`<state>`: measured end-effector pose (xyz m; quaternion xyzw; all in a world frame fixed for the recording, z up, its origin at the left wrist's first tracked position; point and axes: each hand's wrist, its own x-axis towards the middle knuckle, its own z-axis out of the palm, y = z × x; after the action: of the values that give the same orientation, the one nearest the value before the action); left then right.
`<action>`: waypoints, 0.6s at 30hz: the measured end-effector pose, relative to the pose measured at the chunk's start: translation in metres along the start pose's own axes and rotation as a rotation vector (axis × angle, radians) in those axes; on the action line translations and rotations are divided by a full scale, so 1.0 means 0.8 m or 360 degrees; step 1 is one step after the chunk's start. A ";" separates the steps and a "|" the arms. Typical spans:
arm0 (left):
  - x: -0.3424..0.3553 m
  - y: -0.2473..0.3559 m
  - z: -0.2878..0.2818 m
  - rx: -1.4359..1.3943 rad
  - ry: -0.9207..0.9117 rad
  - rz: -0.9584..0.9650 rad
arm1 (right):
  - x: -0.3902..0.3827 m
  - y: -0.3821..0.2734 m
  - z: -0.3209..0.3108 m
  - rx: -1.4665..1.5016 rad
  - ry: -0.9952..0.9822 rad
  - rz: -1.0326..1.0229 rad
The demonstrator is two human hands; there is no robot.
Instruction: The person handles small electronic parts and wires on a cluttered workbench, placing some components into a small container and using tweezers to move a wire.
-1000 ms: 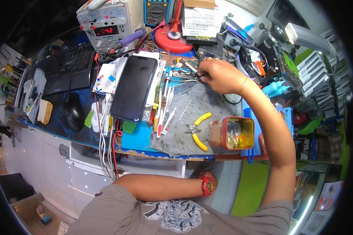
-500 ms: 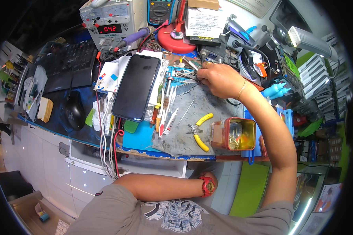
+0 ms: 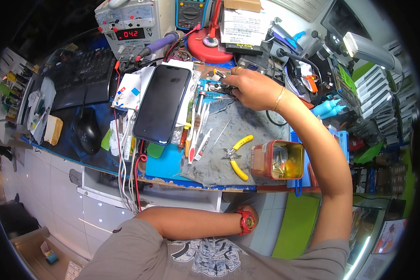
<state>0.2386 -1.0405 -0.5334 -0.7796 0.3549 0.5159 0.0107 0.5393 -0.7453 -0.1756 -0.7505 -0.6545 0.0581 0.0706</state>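
Observation:
My right hand [image 3: 252, 88] reaches to the back of the bench, over a blue tray [image 3: 209, 94] of small metal parts and tools. Its fingers close at a dark, slim item that I cannot make out. My left hand [image 3: 250, 210], with a red watch [image 3: 247, 222] at the wrist, rests low in front of the bench edge, its fingers hidden. Yellow-handled cutters [image 3: 240, 164] lie open on the grey mat [image 3: 210, 170]. Left of them are a thin metal pick [image 3: 221, 133], a brush [image 3: 198, 122] and other slim tools. A black smartphone [image 3: 163, 103] lies on papers.
A red-rimmed square tub [image 3: 261, 161] of small items stands at the mat's right front. Behind are a bench power supply [image 3: 147, 39], a multimeter [image 3: 190, 14] and a red round base [image 3: 196, 49]. A mouse [image 3: 87, 132] and keyboard [image 3: 79, 74] lie left; cables hang over the front edge.
My right hand has shifted slightly left and nearer over the tray, its fingers now at the dark item. My left hand has stayed in place.

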 end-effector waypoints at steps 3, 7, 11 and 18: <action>0.002 -0.006 0.008 -0.0022 0.0028 -0.0025 | 0.011 -0.007 -0.008 0.0027 -0.0114 0.0061; 0.024 -0.002 0.019 -0.0050 0.0107 -0.0019 | 0.005 -0.004 -0.010 0.0113 -0.0121 0.0125; 0.094 0.023 0.041 0.0360 0.0440 -0.0230 | -0.021 0.017 -0.005 0.0408 -0.0006 0.0254; 0.121 0.012 0.041 0.0514 0.0841 -0.0622 | -0.003 -0.004 -0.004 0.0104 -0.0016 0.0071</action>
<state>0.2281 -1.0872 -0.6237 -0.9273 0.2667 0.2222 0.1399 0.5368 -0.7472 -0.1721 -0.7619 -0.6357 0.0847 0.0905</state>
